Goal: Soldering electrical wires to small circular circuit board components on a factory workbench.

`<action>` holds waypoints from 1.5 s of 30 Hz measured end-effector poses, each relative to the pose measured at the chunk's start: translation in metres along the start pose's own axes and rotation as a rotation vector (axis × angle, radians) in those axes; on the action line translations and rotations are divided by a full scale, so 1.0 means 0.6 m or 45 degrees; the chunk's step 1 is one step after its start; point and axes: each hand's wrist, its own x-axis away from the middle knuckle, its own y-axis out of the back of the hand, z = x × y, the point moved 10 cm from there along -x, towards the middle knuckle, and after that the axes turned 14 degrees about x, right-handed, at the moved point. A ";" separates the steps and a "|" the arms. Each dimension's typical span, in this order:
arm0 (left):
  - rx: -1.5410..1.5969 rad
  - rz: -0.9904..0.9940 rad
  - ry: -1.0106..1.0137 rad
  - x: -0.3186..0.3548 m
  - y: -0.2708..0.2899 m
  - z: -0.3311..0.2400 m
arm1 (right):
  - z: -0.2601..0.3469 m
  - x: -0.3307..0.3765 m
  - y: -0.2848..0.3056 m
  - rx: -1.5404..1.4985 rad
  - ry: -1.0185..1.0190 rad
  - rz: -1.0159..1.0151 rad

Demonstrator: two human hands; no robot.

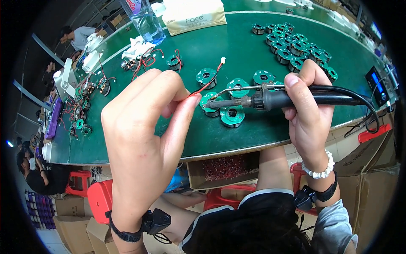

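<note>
My left hand [148, 106] pinches a red and black wire lead [208, 83] between thumb and fingertips; its small white connector [223, 60] points up and away. In my right hand [309, 95] is a black soldering iron [277, 100], with a thin metal feed tube fixed along its top. The iron's tip reaches a round green circuit board on a small motor-like coil part [210, 109], close to my left fingertips. Whether the wire ends touch that board is hard to make out. Beside it sit another green-topped coil part [232, 116] and several more of the kind.
Many green-topped coil parts [296, 47] stand grouped at the far right. Wired parts [80, 106] heap up at the left. A clear bottle [146, 23], a tissue pack [194, 17] and crumpled tissue [138, 48] lie at the back. Below the table edge is an open box [224, 169].
</note>
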 end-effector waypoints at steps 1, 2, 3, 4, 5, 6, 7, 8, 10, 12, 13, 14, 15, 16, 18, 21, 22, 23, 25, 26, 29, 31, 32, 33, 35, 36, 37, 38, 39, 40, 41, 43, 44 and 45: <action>0.002 -0.005 0.002 0.000 0.000 0.000 | 0.001 0.000 -0.001 -0.009 0.007 0.007; 0.005 -0.010 0.003 0.000 0.000 0.000 | 0.000 0.000 -0.001 -0.009 0.006 0.006; 0.006 -0.010 0.003 -0.001 0.000 0.001 | 0.000 0.000 -0.001 -0.008 0.006 0.008; 0.010 -0.015 -0.001 0.000 0.001 0.001 | 0.000 0.000 -0.001 -0.007 0.005 0.010; 0.013 -0.021 -0.005 0.000 0.001 0.002 | 0.000 0.000 -0.001 -0.007 0.005 0.009; 0.013 -0.021 -0.005 0.000 0.001 0.002 | 0.000 0.000 -0.001 -0.005 -0.001 0.012; 0.023 -0.025 0.005 0.001 0.002 0.003 | -0.001 0.000 -0.001 -0.004 -0.007 0.014; 0.033 -0.028 0.015 0.001 0.002 0.004 | -0.002 0.000 -0.001 -0.003 -0.007 0.013; 0.040 -0.031 0.016 0.001 0.002 0.004 | 0.000 -0.001 0.004 0.002 0.008 -0.014; 0.044 -0.034 0.019 0.001 0.003 0.005 | 0.000 0.000 0.002 0.005 -0.007 -0.007; 0.046 -0.032 0.023 0.002 0.003 0.005 | -0.001 0.001 0.000 0.010 -0.021 0.000; 0.048 -0.031 0.028 0.002 0.004 0.005 | -0.001 0.001 -0.001 0.009 -0.020 0.000; 0.046 -0.032 0.027 0.002 0.006 0.004 | 0.000 0.001 0.000 0.005 -0.013 -0.020; 0.023 -0.030 0.017 0.002 0.008 0.002 | 0.001 0.001 0.001 0.000 -0.005 -0.039; 0.001 -0.030 0.008 0.003 0.012 0.002 | -0.005 0.000 0.012 -0.027 -0.014 -0.093; -0.014 -0.087 0.028 0.002 0.028 -0.004 | -0.009 -0.001 0.034 -0.063 -0.022 -0.176; 0.035 -0.066 0.048 0.004 0.030 -0.009 | -0.008 -0.001 0.038 -0.057 -0.011 -0.177; 0.093 -0.039 0.058 0.006 0.028 -0.017 | -0.005 0.000 0.046 -0.044 0.002 -0.191; 0.251 0.157 0.167 0.031 0.012 -0.020 | -0.009 0.001 0.050 -0.039 0.010 -0.233; 0.262 0.305 0.235 0.056 0.014 -0.034 | -0.005 0.004 0.042 -0.079 0.013 -0.211; 0.285 0.583 0.352 0.112 -0.033 -0.048 | -0.001 0.004 0.037 -0.014 0.036 -0.225; 0.270 0.683 0.402 0.168 -0.073 -0.016 | -0.004 0.005 0.041 -0.019 0.025 -0.233; 0.224 0.739 0.451 0.194 -0.098 0.003 | -0.005 0.005 0.040 -0.014 0.023 -0.235; 0.172 0.793 0.501 0.212 -0.116 0.015 | -0.002 0.005 0.042 -0.017 0.038 -0.254; 0.162 0.773 0.574 0.224 -0.129 0.027 | 0.000 0.006 0.042 -0.026 0.053 -0.268; 0.153 0.752 0.646 0.226 -0.127 0.036 | -0.001 0.005 0.042 -0.033 0.064 -0.252; 0.148 0.749 0.652 0.224 -0.121 0.036 | -0.002 0.005 0.040 -0.041 0.075 -0.235; 0.240 0.751 0.653 0.206 -0.109 0.027 | -0.001 0.006 0.042 -0.049 0.073 -0.250; 0.327 0.749 0.657 0.186 -0.096 0.019 | 0.000 0.006 0.041 -0.055 0.071 -0.246; 0.364 0.685 0.606 0.160 -0.074 0.012 | -0.001 0.007 0.044 -0.105 0.071 -0.270; 0.401 0.619 0.551 0.130 -0.051 0.012 | -0.001 0.007 0.045 -0.153 0.074 -0.294; 0.307 0.340 0.486 0.062 -0.006 0.035 | -0.003 0.009 0.052 -0.146 0.056 -0.340; 0.258 0.224 0.443 0.029 0.007 0.047 | -0.004 0.009 0.054 -0.135 0.062 -0.339; 0.202 0.104 0.404 0.001 0.022 0.059 | -0.006 0.008 0.052 -0.130 0.068 -0.331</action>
